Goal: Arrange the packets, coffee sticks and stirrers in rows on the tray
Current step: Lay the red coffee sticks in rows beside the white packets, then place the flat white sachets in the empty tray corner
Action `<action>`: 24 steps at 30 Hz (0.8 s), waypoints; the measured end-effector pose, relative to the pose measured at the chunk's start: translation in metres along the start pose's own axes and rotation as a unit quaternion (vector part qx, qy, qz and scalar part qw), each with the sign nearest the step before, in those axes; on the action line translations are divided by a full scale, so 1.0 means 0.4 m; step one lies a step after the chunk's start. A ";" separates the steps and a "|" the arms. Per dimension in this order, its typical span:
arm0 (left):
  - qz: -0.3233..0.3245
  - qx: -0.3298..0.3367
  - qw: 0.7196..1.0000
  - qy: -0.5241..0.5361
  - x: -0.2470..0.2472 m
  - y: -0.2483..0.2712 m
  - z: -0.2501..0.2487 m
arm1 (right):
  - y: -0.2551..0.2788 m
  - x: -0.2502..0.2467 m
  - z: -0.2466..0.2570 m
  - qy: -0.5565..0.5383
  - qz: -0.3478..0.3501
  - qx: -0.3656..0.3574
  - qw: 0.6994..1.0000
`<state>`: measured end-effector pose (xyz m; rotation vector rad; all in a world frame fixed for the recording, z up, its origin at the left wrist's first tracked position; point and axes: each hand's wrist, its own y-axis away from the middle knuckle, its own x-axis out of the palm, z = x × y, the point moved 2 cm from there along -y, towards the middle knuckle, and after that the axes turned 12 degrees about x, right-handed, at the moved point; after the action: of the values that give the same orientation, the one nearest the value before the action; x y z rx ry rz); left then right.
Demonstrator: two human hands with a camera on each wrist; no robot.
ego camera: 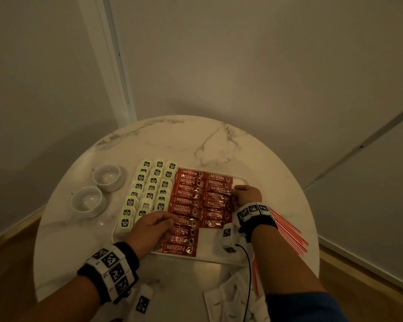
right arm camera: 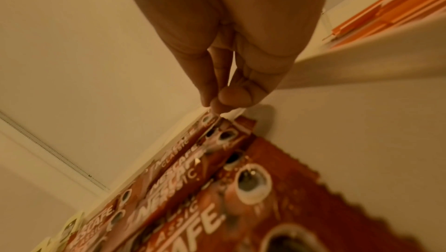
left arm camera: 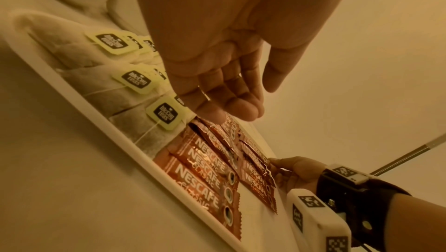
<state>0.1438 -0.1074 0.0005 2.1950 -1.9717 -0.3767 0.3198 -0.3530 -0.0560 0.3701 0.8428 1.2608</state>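
A white tray holds three columns of tea bags on its left and two columns of red coffee sticks beside them. My left hand lies with straight fingers on the near part of the left stick column; its fingertips touch the sticks. My right hand is at the far right of the tray, and thumb and finger pinch the end of one coffee stick in the right column. Red-and-white stirrers lie on the table right of the tray.
Two white cups stand on the round marble table left of the tray. White paper packets and a few more stirrers lie near the front edge. The tray's near right corner is bare. Walls close in behind.
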 end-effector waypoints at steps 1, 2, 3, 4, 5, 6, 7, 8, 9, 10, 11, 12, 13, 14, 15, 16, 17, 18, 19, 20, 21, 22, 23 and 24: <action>0.001 0.000 1.000 0.003 0.001 0.000 0.000 | 0.002 0.001 0.000 -0.006 0.002 0.003 1.000; 0.001 -0.001 1.000 0.004 0.001 -0.001 0.000 | 0.003 0.001 0.001 -0.010 0.001 0.004 1.000; 0.001 -0.002 1.000 0.005 0.002 -0.001 0.001 | 0.004 0.001 0.003 -0.010 -0.004 0.002 1.000; 0.002 -0.003 1.000 0.005 0.003 0.000 0.002 | 0.004 0.002 0.005 -0.005 -0.011 -0.001 1.000; 0.002 -0.004 1.000 0.004 0.005 0.000 0.003 | 0.003 0.001 0.006 0.004 -0.017 -0.004 1.000; 0.003 -0.004 1.000 0.003 0.006 0.001 0.004 | 0.000 0.002 0.007 0.013 -0.023 -0.008 1.000; 0.003 -0.002 1.000 0.001 0.007 0.003 0.005 | -0.004 0.002 0.008 0.018 -0.026 -0.008 0.999; 0.003 -0.001 1.000 -0.001 0.007 0.004 0.007 | -0.007 0.003 0.008 0.017 -0.027 -0.006 0.999; 0.002 -0.001 1.000 -0.003 0.006 0.005 0.008 | -0.009 0.004 0.007 0.015 -0.026 -0.004 1.000; 0.002 -0.001 1.000 -0.001 0.005 0.006 0.009 | -0.011 0.004 0.006 0.013 -0.027 -0.003 1.000; 0.001 0.000 1.000 0.002 0.004 0.007 0.010 | -0.012 0.004 0.006 0.013 -0.029 -0.005 1.000; 0.000 0.000 1.000 0.007 0.002 0.006 0.012 | -0.010 0.001 0.009 0.014 -0.031 -0.008 0.999; -0.001 0.000 1.000 0.010 -0.001 0.006 0.013 | -0.004 -0.003 0.013 0.015 -0.034 -0.013 0.999; -0.002 0.001 1.000 0.012 -0.003 0.006 0.014 | 0.005 -0.009 0.018 0.015 -0.037 -0.020 0.999; -0.003 0.001 1.000 0.010 -0.005 0.008 0.015 | 0.020 -0.018 0.025 0.014 -0.038 -0.029 0.999; -0.003 0.002 1.000 0.008 -0.005 0.009 0.016 | 0.039 -0.030 0.030 0.011 -0.036 -0.041 0.998; -0.003 0.004 1.000 0.007 -0.005 0.012 0.015 | 0.063 -0.044 0.033 0.008 -0.032 -0.055 0.998; 0.000 0.008 1.000 0.004 -0.003 0.014 0.016 | 0.093 -0.062 0.032 0.005 -0.025 -0.073 0.997; 0.005 0.013 1.000 0.001 0.000 0.018 0.017 | 0.129 -0.081 0.025 0.006 -0.014 -0.092 0.996; 0.013 0.019 1.000 -0.009 0.004 0.024 0.020 | 0.170 -0.101 0.011 0.012 0.001 -0.113 0.994; 0.025 0.025 0.999 -0.029 0.009 0.029 0.026 | 0.211 -0.121 -0.010 0.027 0.020 -0.130 0.991; 0.042 0.029 0.997 -0.061 0.014 0.036 0.036 | 0.254 -0.140 -0.040 0.053 0.036 -0.144 0.987; 0.065 0.033 0.993 -0.095 0.023 0.046 0.043 | 0.297 -0.158 -0.074 0.096 0.048 -0.155 0.982; 0.093 0.035 0.987 -0.126 0.036 0.057 0.052 | 0.333 -0.172 -0.114 0.153 0.056 -0.161 0.973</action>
<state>0.1173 -0.1232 -0.0139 2.0670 -2.3310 -0.5900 0.1914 -0.3863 0.0275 -0.0407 0.8644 1.5573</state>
